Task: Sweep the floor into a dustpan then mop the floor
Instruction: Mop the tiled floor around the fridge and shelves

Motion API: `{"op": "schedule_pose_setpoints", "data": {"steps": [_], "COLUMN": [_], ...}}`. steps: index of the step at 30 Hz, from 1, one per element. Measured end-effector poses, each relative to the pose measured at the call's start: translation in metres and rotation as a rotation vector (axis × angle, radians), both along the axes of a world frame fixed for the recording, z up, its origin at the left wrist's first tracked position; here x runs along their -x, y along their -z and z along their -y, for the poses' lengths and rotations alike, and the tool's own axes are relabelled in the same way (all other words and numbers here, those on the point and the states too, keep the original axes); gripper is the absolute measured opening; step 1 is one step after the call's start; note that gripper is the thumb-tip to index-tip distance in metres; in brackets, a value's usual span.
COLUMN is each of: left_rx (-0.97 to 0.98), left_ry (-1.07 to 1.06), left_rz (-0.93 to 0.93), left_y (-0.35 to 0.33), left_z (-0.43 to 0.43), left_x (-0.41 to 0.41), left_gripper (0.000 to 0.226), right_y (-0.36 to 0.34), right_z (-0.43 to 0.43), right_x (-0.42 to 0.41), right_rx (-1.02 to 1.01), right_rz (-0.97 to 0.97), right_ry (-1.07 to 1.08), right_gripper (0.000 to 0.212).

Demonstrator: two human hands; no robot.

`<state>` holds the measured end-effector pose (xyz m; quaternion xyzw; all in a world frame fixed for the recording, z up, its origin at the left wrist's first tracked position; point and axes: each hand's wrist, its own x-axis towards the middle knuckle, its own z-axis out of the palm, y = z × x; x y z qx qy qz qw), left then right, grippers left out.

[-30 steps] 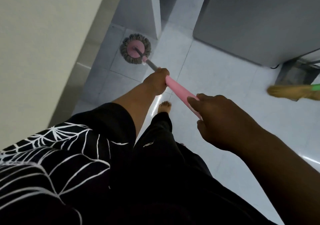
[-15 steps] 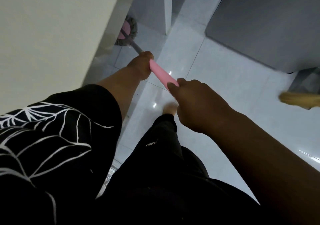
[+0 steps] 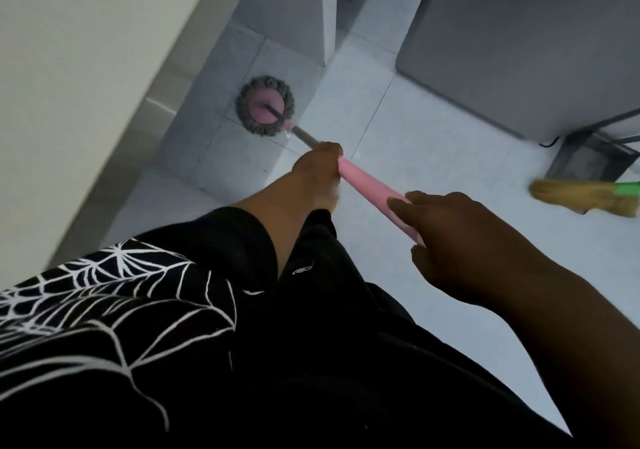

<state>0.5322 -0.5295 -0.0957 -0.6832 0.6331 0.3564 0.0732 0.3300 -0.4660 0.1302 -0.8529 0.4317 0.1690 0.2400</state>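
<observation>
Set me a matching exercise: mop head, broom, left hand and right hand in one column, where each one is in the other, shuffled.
Things:
1. mop head
2. broom
3. left hand
4. right hand

Places:
A. grips the near end of the pink handle
B. on the floor close to the wall
C. at the right edge of the view
D. grips the handle's far end, next to the grey shaft

Pairs: 1-B, 2-C, 3-D, 4-A

No text, label or number is legible.
</observation>
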Motion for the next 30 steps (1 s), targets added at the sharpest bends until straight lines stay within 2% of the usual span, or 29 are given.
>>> {"op": "schedule_pose_setpoints", "data": {"steps": [4,10,16,23,30], "left_rx": [0.071,0.08,0.134,0.068,0.001], "left_ry": [-0.019,-0.064,-0.175,-0.291,-0.407], "left_rz": [-0.072,-0.085,-0.114,-0.058,0.015], "left_y": [-0.017,-0.021,-0.023,-0.002,0.009], "left_z": [-0.072,-0.112,-0.082,-0.015,0.042], "left_x": [0.045,0.05,0.016,-0.053,-0.14], "left_gripper": [0.019,0.025,0.021,0.03,0.034], "right_y": [-0.031,-0.048,-0.042,-0.005,0.04], "right_z": [-0.056,-0.082,-0.038,0.035,0.091], "right_x": [0.043,0.046,0.013,-0.053,-0.135], "right_rx": [-0.045,-0.058,-0.003,-0.023,0.01], "right_rz": [-0.044,-0.084,-0.058,0.007,0.064], "right_ry": [-0.002,-0.081,-0.063,-0.079,-0.196], "right_gripper": [0.043,0.049,0.051,0.05,0.041]}}
